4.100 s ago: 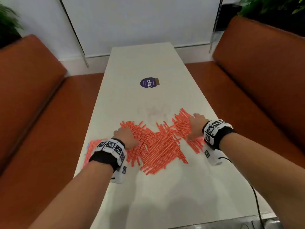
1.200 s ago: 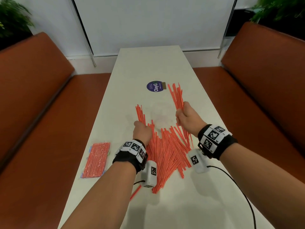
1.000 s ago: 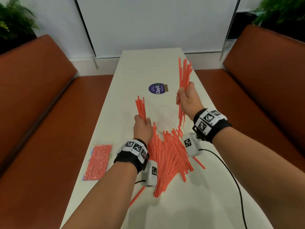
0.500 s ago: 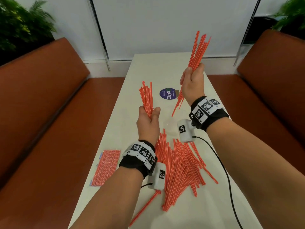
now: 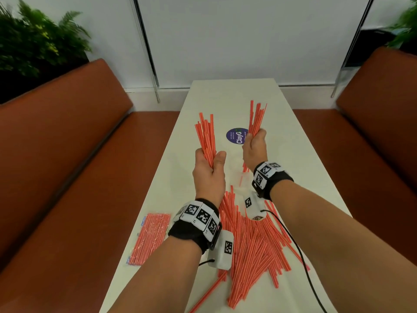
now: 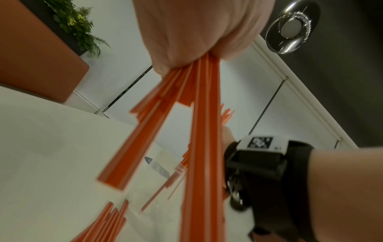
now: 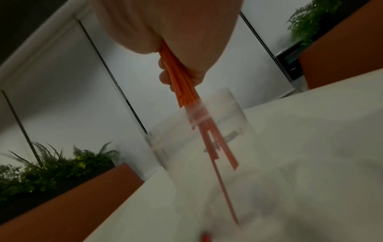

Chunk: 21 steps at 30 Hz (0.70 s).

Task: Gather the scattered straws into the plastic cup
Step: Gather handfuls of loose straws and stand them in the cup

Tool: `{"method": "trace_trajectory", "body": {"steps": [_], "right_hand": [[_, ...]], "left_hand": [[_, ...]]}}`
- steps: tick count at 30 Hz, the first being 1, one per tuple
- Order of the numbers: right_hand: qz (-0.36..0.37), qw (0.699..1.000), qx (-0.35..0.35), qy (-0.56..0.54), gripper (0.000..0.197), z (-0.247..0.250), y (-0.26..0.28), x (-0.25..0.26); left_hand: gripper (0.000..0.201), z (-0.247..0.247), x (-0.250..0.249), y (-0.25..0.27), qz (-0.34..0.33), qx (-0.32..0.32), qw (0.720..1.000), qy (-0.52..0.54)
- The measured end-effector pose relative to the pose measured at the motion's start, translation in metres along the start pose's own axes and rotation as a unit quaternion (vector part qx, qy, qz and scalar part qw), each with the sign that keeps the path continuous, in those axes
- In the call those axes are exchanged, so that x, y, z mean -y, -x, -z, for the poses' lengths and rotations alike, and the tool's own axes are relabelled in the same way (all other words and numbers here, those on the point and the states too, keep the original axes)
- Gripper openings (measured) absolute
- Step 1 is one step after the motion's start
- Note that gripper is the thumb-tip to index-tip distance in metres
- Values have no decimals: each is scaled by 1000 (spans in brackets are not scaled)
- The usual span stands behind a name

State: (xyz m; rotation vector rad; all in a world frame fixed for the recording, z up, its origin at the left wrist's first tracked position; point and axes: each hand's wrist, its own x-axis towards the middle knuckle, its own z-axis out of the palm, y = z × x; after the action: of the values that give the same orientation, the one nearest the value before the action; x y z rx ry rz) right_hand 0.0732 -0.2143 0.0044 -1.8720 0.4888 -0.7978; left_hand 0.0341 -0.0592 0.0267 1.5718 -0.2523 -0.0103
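My left hand (image 5: 211, 170) grips a bundle of red straws (image 5: 205, 136) upright above the white table (image 5: 293, 159); the left wrist view shows their blurred lower ends (image 6: 199, 131) hanging under the fist. Further right, my right hand (image 5: 254, 147) grips a second straw bundle (image 5: 256, 118). The right wrist view shows that bundle's lower ends (image 7: 209, 139) inside the clear plastic cup (image 7: 157, 147), which stands on the table under the hand. A large pile of loose straws (image 5: 250, 245) lies on the table between my forearms.
A sealed packet of straws (image 5: 150, 238) lies at the table's left edge. A round purple sticker (image 5: 234, 136) sits beyond the hands. Orange benches (image 5: 67, 166) flank the table on both sides, with plants (image 5: 33, 46) behind them. A black cable (image 5: 300, 251) trails from my right wrist.
Both hands picked up bundles from the pile and raised them. In the last half second the right hand has come down, bringing its straws' lower ends into the cup.
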Motion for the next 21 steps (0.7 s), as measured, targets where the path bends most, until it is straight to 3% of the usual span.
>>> {"method": "trace_trajectory", "body": {"steps": [2, 4, 7, 11, 15, 17, 21], "right_hand": [[-31, 999, 19, -11, 30, -2, 6, -11], [-57, 998, 24, -5, 40, 1, 10, -17], [-41, 998, 33, -16, 32, 10, 15, -17], [-28, 997, 34, -56, 3, 17, 17, -13], [-51, 994, 10, -94, 21, 22, 20, -11], [-83, 987, -9, -134, 25, 25, 18, -10], [-133, 968, -15, -210, 16, 31, 12, -6]], "left_hand": [[53, 0, 2, -1, 5, -5, 1000, 3], [59, 0, 3, -2, 4, -6, 1000, 14], [66, -2, 1, -3, 8, -4, 1000, 26], [61, -10, -2, -3, 8, -1, 1000, 28], [35, -15, -5, -5, -7, 3, 999, 31], [36, -18, -5, -8, -9, 4, 999, 38], [40, -24, -5, -11, -24, 11, 999, 41]]}}
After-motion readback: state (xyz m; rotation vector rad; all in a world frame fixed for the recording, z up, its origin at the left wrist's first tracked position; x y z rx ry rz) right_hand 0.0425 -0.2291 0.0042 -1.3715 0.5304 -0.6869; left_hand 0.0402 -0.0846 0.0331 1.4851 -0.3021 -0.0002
